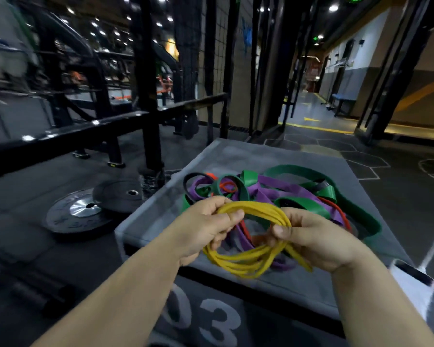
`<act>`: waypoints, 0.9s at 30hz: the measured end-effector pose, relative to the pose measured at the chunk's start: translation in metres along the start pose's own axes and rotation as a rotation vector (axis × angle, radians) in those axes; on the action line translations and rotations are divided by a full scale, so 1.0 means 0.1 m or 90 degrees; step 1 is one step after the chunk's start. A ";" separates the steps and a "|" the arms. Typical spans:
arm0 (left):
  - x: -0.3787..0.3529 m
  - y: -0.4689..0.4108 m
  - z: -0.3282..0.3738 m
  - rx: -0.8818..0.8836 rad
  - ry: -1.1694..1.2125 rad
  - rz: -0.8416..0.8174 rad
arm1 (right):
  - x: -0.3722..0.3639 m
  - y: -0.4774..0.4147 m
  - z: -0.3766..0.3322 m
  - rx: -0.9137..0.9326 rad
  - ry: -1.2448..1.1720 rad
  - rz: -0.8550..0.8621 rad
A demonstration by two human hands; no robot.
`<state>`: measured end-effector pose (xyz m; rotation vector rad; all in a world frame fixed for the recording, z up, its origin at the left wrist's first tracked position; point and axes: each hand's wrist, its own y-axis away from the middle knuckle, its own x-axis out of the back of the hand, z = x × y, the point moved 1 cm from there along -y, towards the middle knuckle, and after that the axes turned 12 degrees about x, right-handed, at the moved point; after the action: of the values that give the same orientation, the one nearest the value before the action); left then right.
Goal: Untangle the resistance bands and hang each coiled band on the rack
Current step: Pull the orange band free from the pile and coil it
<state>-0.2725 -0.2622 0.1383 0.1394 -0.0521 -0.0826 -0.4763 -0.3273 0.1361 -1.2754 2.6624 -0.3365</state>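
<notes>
Over the box (166, 209), in the head view, the left hand (206, 229) and right hand (313, 242) each gripped the coiled yellow band (257, 208) just above the pile (268, 186), where a slackened grip would likely let its loops spring apart or snag.

Gym: weight plates (82, 213), black rack (145, 78)

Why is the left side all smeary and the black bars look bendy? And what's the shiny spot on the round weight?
Head view: the gym gear at far left is motion-blurred, while the yellow band in the left hand and right hand looks fairly sharp; head view again: the wide lens bends the rack bar; the shine on the weight plate is glare, likely from ceiling lights.
</notes>
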 end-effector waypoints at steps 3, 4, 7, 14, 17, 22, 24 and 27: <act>0.27 0.24 0.10 -0.027 -0.064 0.122 | -0.32 -0.30 0.01 0.063 -0.066 0.040; 0.37 0.35 0.11 -0.032 -0.065 0.163 | -0.45 -0.41 0.03 0.068 -0.067 0.040; 0.71 0.78 0.10 -0.041 -0.052 0.288 | -0.94 -0.71 0.03 0.088 -0.044 -0.008; 1.13 1.90 0.23 -0.073 -0.011 0.469 | -2.05 -1.24 -0.15 0.153 0.040 -0.135; 1.25 2.49 0.31 -0.106 -0.018 0.559 | -2.64 -1.38 -0.32 0.182 0.052 -0.201; 1.28 3.32 0.40 -0.162 -0.084 0.719 | -3.54 -1.47 -0.58 0.254 0.032 -0.287; 1.26 3.57 0.44 -0.210 -0.084 0.804 | -3.88 -1.48 -0.70 0.277 0.014 -0.341; 1.24 3.89 0.48 -0.307 -0.082 0.926 | -4.33 -1.46 -0.88 0.314 0.024 -0.404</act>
<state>-0.1213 0.1047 0.2467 -0.4077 -0.2473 1.3424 -0.1210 -0.0657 0.2849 -1.8790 1.9294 -1.0243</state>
